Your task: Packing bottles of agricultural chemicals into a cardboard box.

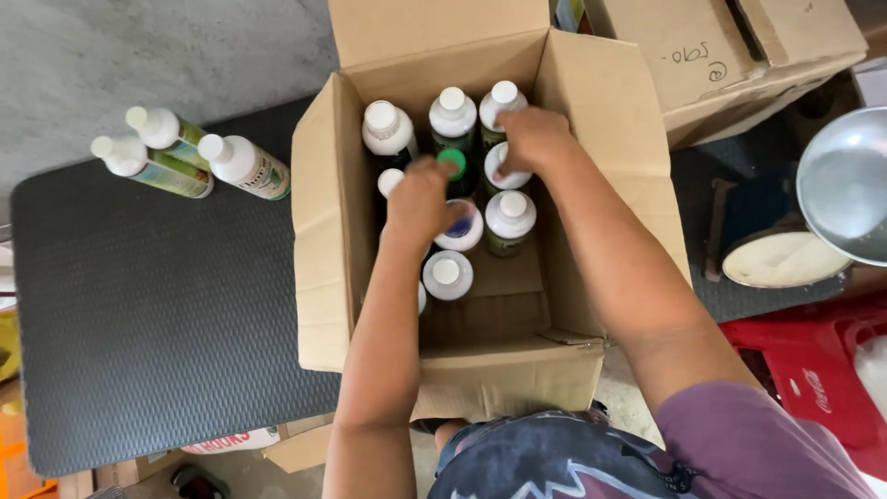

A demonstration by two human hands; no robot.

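as hands [420,199] reach, white-capped bottles [510,222], open carton [323,231]

White-capped bottles [452,176] crowd the far half of the open brown cardboard box [323,231]; its near half is free. Upright flaps block both sides.

Grey concrete floor [139,55]; black ribbed mat [157,323].

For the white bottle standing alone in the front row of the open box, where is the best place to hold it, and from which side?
Grip the white bottle around its round cap and shoulder, coming straight down from above. It stands upright with the cap facing up, and the cardboard box walls block the sides. The space in front looks free.
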